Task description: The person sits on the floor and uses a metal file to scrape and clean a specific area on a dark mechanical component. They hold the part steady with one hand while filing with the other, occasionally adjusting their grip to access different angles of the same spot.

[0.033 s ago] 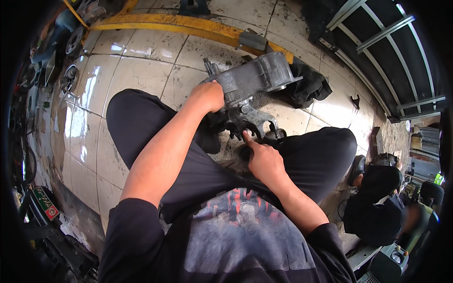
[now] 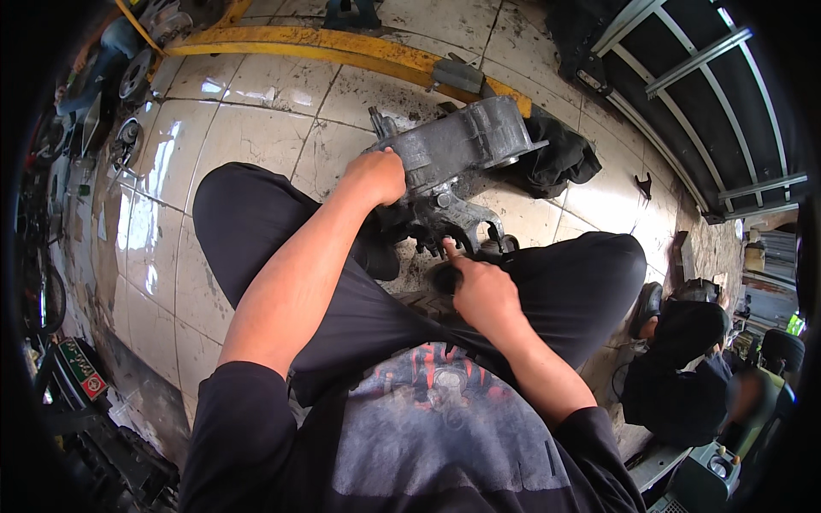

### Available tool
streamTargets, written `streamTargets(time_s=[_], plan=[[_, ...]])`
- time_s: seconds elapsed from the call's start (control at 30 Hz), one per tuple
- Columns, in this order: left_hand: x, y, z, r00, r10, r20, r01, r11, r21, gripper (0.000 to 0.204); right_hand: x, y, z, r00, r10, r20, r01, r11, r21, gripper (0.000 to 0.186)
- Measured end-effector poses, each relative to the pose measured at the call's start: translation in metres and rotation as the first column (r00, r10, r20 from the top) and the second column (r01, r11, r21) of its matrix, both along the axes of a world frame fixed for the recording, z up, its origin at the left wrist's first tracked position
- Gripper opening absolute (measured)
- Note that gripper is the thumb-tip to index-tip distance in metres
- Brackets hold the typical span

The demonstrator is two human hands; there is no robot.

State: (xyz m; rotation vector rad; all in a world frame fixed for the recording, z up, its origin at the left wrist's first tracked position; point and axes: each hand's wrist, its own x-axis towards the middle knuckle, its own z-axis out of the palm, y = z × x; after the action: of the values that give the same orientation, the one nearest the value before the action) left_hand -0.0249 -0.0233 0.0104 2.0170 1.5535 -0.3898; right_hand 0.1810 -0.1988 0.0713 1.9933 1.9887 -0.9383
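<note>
Left hand (image 2: pixel 374 177) grips casing (image 2: pixel 462 141) at left; right hand (image 2: pixel 487 295) below, index out, pinch unclear. Likely probing; next needs steadiness.

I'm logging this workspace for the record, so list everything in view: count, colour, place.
Metal casing: one, grey, between the hands and the yellow beam
Forked part: one, grey, below the casing
Cloth-like bundle: one, black, right of the casing
Yellow beam: one, yellow, top
Barred panel: one, black with silver bars, upper right
Small forked piece: one, dark, floor at right
Floor tiles: many, pale, throughout
Plate: one, green and red, lower left
Clutter: uncounted, mostly dark, left edge
Co-worker: one, dark clothing, lower right
Trouser legs: two, black, centre
Shirt: one, dark with print, bottom
Left hand: one, bare, at casing's left end
Right hand: one, bare, index finger at forked part
</note>
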Motion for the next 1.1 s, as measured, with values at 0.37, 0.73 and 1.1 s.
streamTargets(time_s=[0.37,0.73,1.1], plan=[[-0.001,-0.004,0.001,1.0,0.029,0.01,-0.029,0.999,0.014,0.05,-0.007,-0.006,0.01,0.994,-0.065,-0.092,0.059,0.996,-0.071,0.069],[0.0,-0.002,0.001,1.0,0.031,0.007,-0.031,0.999,-0.01,0.049,-0.011,-0.001,-0.008,0.992,-0.079,-0.098,0.072,0.995,-0.074,0.078],[0.004,-0.001,0.011,1.0,0.029,0.003,-0.029,1.0,-0.011,0.038,-0.003,-0.01,0.002,0.981,-0.059,-0.187,0.063,0.998,0.015,0.066]])
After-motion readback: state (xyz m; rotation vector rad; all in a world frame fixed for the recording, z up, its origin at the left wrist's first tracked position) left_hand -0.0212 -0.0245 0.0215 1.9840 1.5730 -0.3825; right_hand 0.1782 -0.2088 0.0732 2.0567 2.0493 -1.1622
